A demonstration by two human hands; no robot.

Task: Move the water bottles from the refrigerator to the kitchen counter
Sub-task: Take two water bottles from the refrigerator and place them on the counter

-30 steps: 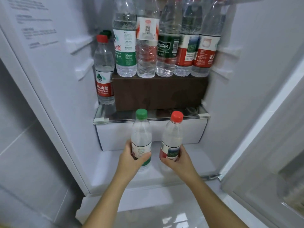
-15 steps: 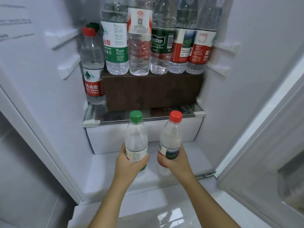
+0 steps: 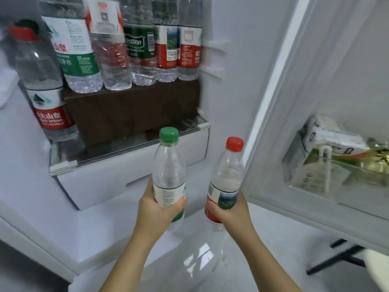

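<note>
My left hand [image 3: 156, 209] grips a clear water bottle with a green cap [image 3: 169, 167], held upright in front of the open refrigerator. Beside it, my right hand [image 3: 231, 209] grips a water bottle with a red cap [image 3: 228, 175], tilted slightly right. Both bottles are in the air, off the fridge floor. Inside the fridge, several large bottles [image 3: 111, 49] stand in a row on a brown box [image 3: 132, 110]. A smaller red-capped bottle [image 3: 42, 87] stands at the left on the glass shelf [image 3: 117, 151].
A white drawer [image 3: 105, 182] sits under the glass shelf. The open fridge door [image 3: 294, 102] stands at the right, with cartons [image 3: 332, 142] in its clear bin. Glossy white floor lies below, and a black-legged object [image 3: 341, 258] shows at the lower right.
Both hands have lifted their bottles off the fridge floor and drawn them out toward me and to the right. The view has swung right, showing the door bin.
</note>
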